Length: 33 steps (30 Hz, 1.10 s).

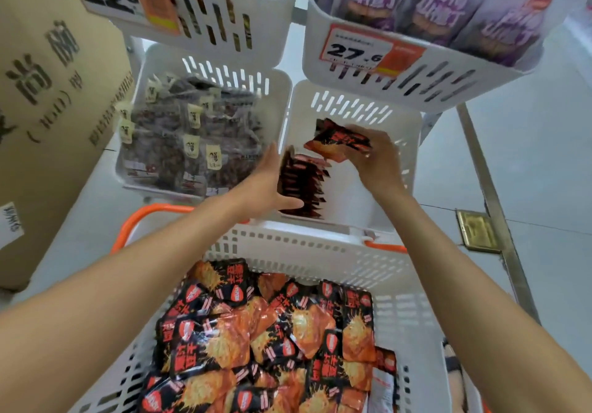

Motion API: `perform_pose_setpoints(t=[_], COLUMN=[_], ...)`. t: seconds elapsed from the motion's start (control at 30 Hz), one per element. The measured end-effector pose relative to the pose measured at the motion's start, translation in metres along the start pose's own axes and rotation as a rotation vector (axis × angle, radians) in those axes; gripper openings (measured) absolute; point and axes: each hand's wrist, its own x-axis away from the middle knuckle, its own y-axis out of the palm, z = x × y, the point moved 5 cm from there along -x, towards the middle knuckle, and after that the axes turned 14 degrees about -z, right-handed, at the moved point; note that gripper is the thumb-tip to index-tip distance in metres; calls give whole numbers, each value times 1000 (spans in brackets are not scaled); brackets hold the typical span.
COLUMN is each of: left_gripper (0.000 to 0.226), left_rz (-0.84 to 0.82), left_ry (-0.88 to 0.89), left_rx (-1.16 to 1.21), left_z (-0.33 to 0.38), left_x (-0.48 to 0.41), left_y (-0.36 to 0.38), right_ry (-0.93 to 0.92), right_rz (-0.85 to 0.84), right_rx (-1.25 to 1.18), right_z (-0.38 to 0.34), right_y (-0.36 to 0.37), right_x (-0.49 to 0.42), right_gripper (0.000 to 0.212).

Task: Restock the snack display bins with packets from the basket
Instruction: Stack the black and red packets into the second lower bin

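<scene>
One at a time: gripping packet (pixel 339 140) in fingers of right hand (pixel 379 162) above centre-frame bin (pixel 413 143), bracing standing row (pixel 302 185) with straight, open fingers of left hand (pixel 264 185); advising sliding it in upright, flush.

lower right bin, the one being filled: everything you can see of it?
The bin is white plastic, open-topped, with slotted walls and rounded corners. It sits right of a bin of dark packets and under a bin tagged 27.6. A row of red-black packets stands on edge along its left side; the left hand presses flat against the row. The right hand pinches a packet just above it.
</scene>
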Motion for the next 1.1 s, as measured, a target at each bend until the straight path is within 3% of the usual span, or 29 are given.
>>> perform_pose_setpoints(t=[0.1,0.23,0.4,0.57,0.77,0.97,1.1], left_gripper=[126,121,116,111,102,75,43], left_rz=[-22,-38,-60,-41,17,129,352], left_ry=[-1,16,2,-3,-32,37,202], left_rx=[24,39,39,58,34,-29,-142], left_z=[-7,-13,-13,-7,6,33,38], left_x=[-10,-13,-11,-6,3,51,105], left_y=[2,6,7,5,-3,7,26], right_ry=[-82,23,34,66,102,-79,-34], right_rz=[-180,-584,-532,-475,-385,-244,-370], right_rx=[162,-30,44,-55,-80,-40,-27], right_z=[19,28,41,45,23,-34,-37], right_y=[40,66,88,84,55,38,59], right_x=[-33,-50,-62,-60,5,108,174], right_gripper=[42,57,57,74,71,55,43])
